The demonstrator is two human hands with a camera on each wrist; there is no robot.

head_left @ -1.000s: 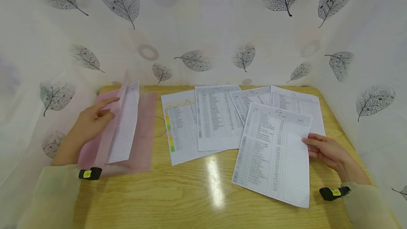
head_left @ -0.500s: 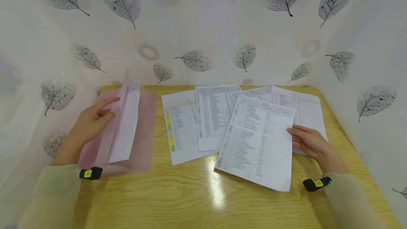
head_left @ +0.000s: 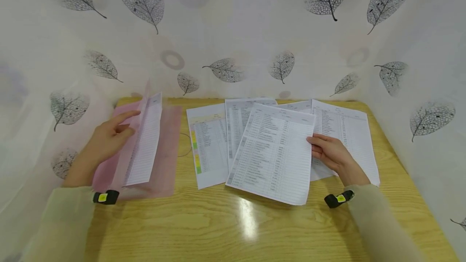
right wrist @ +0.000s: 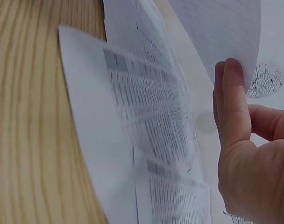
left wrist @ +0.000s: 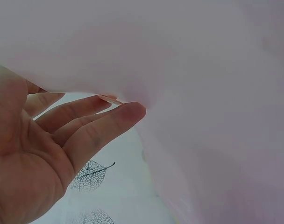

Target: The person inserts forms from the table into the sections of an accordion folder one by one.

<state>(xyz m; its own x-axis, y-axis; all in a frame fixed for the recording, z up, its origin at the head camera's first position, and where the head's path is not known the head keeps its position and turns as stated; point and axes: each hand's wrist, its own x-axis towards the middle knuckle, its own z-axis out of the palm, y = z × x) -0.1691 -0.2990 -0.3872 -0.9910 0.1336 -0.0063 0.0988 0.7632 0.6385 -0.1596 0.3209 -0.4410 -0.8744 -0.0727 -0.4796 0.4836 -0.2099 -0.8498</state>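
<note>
On the left side of the table lies a pink translucent folder (head_left: 169, 148), its cover raised. My left hand (head_left: 109, 138) pinches that cover; in the left wrist view the fingertips meet at the edge of the pink cover (left wrist: 202, 116). Inside the folder a lined printed sheet (head_left: 147, 144) stands up against the cover. Between thumb and fingers, my right hand (head_left: 333, 155) grips another printed sheet (head_left: 273, 157) by its right edge. This sheet is tilted above several table sheets and partly covers them. The right wrist view shows the held sheet (right wrist: 221, 32) raised over the others.
Printed sheets overlap along the back: one with yellow and green marks (head_left: 209, 148), one behind the held sheet (head_left: 233, 112), and one at the right (head_left: 351, 140). The wooden table (head_left: 204, 225) meets a leaf-patterned curtain (head_left: 247, 31) at the back and sides.
My right hand has carried its sheet leftwards and slightly toward the back, over the middle sheets, uncovering more of the right ones. The left hand and folder have stayed in place.
</note>
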